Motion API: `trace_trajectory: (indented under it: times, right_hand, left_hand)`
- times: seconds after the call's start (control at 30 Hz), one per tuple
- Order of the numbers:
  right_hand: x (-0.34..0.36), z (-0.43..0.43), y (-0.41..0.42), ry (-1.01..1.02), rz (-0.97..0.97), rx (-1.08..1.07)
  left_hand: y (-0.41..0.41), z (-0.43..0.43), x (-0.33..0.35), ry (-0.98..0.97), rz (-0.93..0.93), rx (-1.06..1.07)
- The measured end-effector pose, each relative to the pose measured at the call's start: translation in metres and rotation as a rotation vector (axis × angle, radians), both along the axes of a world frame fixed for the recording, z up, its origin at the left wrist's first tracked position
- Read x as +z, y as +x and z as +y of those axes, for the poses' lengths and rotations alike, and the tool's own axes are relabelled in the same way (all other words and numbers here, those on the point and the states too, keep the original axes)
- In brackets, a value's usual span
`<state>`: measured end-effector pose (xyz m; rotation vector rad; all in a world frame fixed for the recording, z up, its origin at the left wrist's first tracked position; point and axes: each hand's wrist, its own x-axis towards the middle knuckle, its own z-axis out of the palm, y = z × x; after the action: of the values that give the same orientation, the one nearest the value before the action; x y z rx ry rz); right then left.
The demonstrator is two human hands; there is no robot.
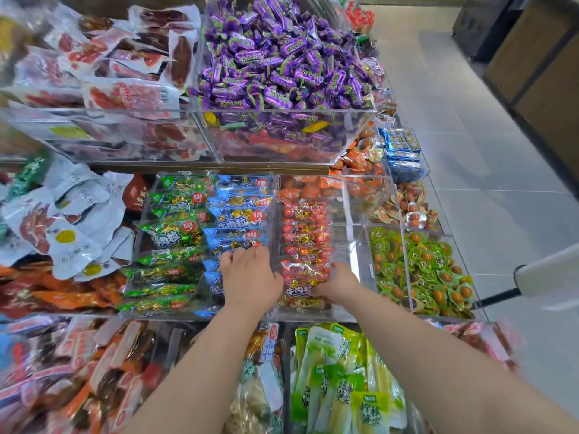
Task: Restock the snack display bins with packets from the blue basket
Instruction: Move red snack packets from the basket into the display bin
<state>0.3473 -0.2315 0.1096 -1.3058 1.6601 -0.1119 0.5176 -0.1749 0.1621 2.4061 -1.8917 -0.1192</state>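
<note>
1. In the middle tier of the snack display, the left hand (249,274) lies palm down on the near end of a row of blue packets (238,211), its fingers spread loosely over them and closed on nothing.
2. Just to its right, the right hand (340,281) is at the near right corner of the red packets (305,242), with its fingers curled against the front packet's edge and gripping it.
3. The red packets stand in an overlapping row inside a clear bin (354,245). The blue ones fill the neighbouring compartment, touching the shared divider.
4. Green packets (172,233) of the same kind are stacked in the compartment left of the blue row.
5. To the right of the clear bin, another compartment holds small green-wrapped eggs (419,270). Orange-wrapped ones (360,158) are heaped behind it.
6. On the tier above, a deep transparent bin is piled high with purple sweets (282,54). White and red meat pouches (103,67) crowd the bin to its left.
7. Nearest the person, below both forearms, long yellow-green pouches (338,371) lie side by side.
8. Grey floor tiles (485,151) run along the display's right side.
</note>
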Motion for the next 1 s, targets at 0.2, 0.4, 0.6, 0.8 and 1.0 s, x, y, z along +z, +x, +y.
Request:
trace_trajectory:
  times: [0.2,0.4,0.6,0.8,1.0]
  right_hand:
    - [-0.003,-0.006,-0.009,0.226,-0.293,-0.099]
    - [0.004,-0.009,-0.042,0.383,-0.257,0.035]
    - [0.001,0.0,-0.019,0.134,-0.194,0.25]
    - [-0.007,-0.003,0.009,0.122,-0.29,-0.034]
    - [0.005,-0.012,-0.03,0.324,-0.157,0.28]
  left_hand:
    - [0.001,0.003,-0.002,-0.015,-0.009,-0.025]
    - [-0.003,0.007,-0.002,-0.012,-0.064,-0.02]
    - [-0.001,0.009,-0.001,-0.1,0.019,-0.068]
    - [0.001,0.006,-0.002,0.001,-0.018,-0.097]
    - [0.002,0.006,-0.003,-0.039,0.033,-0.101]
